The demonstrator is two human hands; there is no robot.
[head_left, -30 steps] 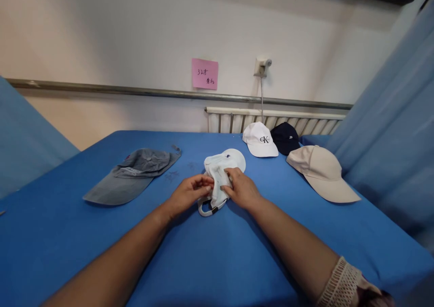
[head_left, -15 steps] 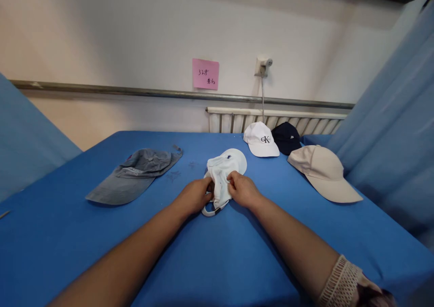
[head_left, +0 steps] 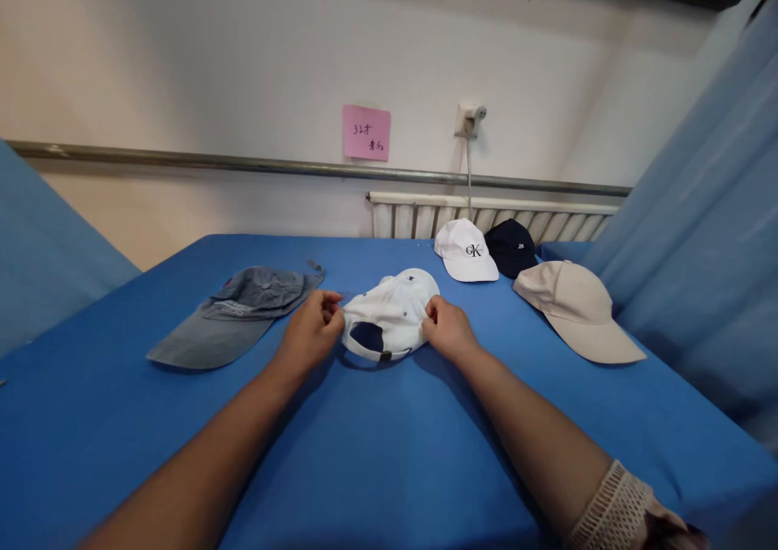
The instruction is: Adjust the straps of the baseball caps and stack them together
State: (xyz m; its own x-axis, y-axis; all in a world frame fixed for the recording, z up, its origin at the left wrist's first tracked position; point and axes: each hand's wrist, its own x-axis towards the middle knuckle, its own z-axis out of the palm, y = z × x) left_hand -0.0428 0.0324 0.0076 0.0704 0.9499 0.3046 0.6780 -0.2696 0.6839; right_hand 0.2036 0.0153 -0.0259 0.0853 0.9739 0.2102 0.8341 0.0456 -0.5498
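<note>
A white baseball cap [head_left: 398, 311] with a small dark logo lies in the middle of the blue-covered table [head_left: 377, 437], its brim pointing away and its rear strap opening facing me. My left hand [head_left: 314, 323] is at the cap's left edge with thumb and fingers pinched together on it. At the right side, my right hand [head_left: 448, 326] pinches the fabric between thumb and fingers. The cap's body is spread out between both hands, and the dark inside shows through the rear opening.
Left of the hands lies a grey cap [head_left: 237, 315]. Back right are a white cap with black letters [head_left: 467, 250], a navy cap [head_left: 511, 248] and a beige cap [head_left: 577, 307]. Blue curtains [head_left: 698, 234] flank the table; a radiator [head_left: 419, 210] stands behind it.
My hands have moved apart, the left one going left. The white cap's crumpled body is now stretched wide and its rear opening shows. The other caps stay put.
</note>
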